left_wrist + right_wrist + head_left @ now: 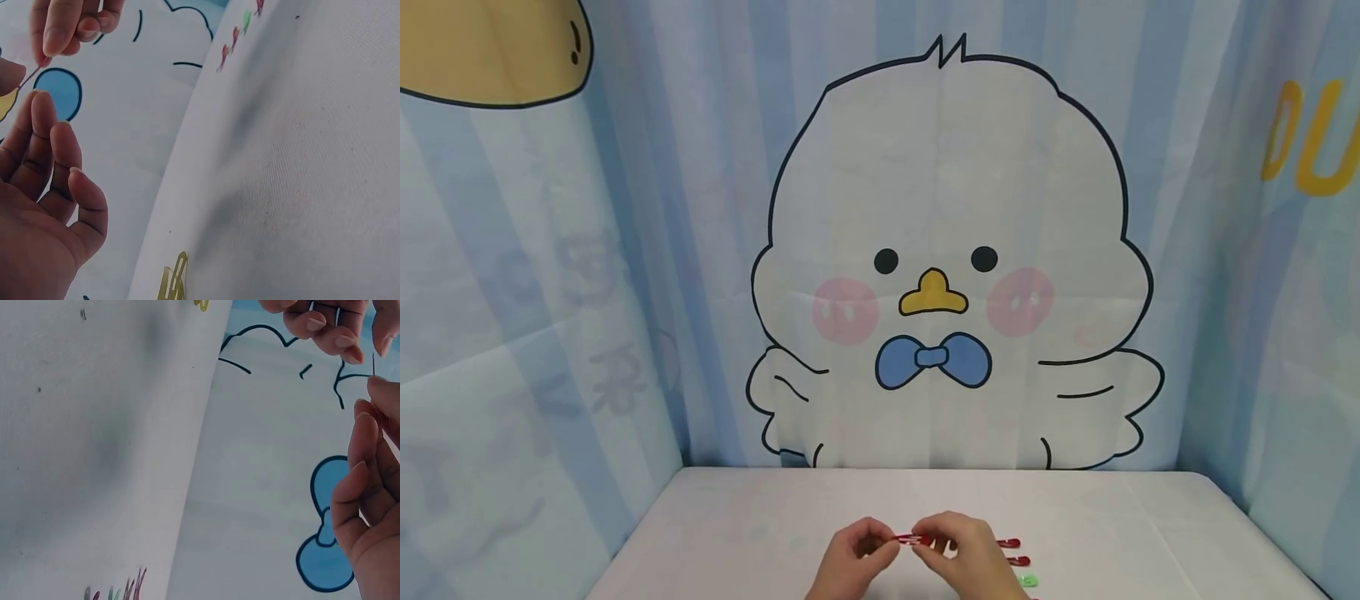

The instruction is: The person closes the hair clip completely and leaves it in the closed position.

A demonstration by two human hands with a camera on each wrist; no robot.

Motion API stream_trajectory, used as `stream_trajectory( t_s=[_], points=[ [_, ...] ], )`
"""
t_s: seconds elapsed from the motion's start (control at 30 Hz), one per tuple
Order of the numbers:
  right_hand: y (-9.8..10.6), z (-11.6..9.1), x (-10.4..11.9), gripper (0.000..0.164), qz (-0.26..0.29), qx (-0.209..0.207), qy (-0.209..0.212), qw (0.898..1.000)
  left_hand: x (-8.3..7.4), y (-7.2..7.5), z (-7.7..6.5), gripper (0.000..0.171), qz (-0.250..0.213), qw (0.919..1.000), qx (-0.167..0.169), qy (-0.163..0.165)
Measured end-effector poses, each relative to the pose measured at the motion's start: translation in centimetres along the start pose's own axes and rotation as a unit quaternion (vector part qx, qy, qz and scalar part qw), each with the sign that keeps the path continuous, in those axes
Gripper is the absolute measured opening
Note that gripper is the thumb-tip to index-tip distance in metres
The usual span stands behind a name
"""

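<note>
Between the two hands is a red snap hair clip [913, 540], held up in front of the person over the table. My left hand [853, 560] pinches one end of it with thumb and forefinger. The other end is pinched by my right hand [967, 553]. In the left wrist view the red clip [29, 77] appears edge-on as a thin line, and the other fingers of the left hand [53, 194] are loosely bent. From the right wrist view, the right hand [375, 494] hides part of the clip.
Right of the right hand, red clips [1019, 561] and a green clip [1027, 580] lie in a row on the white table [760, 508]. Yellow clips [174, 281] lie on the left side of the table. Behind hangs a curtain [940, 183] printed with a cartoon bird.
</note>
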State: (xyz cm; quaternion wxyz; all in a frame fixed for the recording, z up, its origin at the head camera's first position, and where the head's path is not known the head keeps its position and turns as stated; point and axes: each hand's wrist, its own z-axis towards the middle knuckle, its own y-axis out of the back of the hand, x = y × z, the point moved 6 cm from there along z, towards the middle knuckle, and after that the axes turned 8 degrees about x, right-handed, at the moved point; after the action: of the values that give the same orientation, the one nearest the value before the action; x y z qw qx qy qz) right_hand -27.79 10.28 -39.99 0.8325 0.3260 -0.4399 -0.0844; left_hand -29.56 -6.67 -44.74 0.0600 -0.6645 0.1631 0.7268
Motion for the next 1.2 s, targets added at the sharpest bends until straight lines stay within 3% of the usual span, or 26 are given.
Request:
stream_trajectory(
  t_s=[0.2,0.5,0.7,0.83,1.07,1.2],
  points=[
    [0.6,-0.3,-0.3,0.009,-0.003,-0.007,0.019,1.000,0.4,0.9,-0.3,0.016,-0.001,1.0000,0.002,-0.003],
    [2.4,-1.3,-0.6,0.012,-0.032,-0.040,0.062,0.997,1.3,3.4,-0.5,0.020,0.033,0.9988,-0.033,0.011],
    [3.3,-2.0,-2.0,0.009,-0.026,-0.022,0.006,0.999,2.4,5.3,-1.1,0.021,0.066,0.9967,-0.036,0.030],
    [3.6,-2.7,-3.0,0.008,-0.016,-0.002,-0.036,0.999,3.4,6.1,-1.2,0.021,0.082,0.9952,-0.018,0.051],
    [4.3,-3.8,-4.1,0.010,-0.033,-0.005,-0.017,0.999,4.3,7.0,-0.9,0.019,0.116,0.9907,0.019,0.068],
    [4.6,-4.4,-5.1,0.011,-0.020,0.018,-0.054,0.998,4.3,7.2,-0.7,0.016,0.128,0.9886,0.034,0.072]
  ],
)
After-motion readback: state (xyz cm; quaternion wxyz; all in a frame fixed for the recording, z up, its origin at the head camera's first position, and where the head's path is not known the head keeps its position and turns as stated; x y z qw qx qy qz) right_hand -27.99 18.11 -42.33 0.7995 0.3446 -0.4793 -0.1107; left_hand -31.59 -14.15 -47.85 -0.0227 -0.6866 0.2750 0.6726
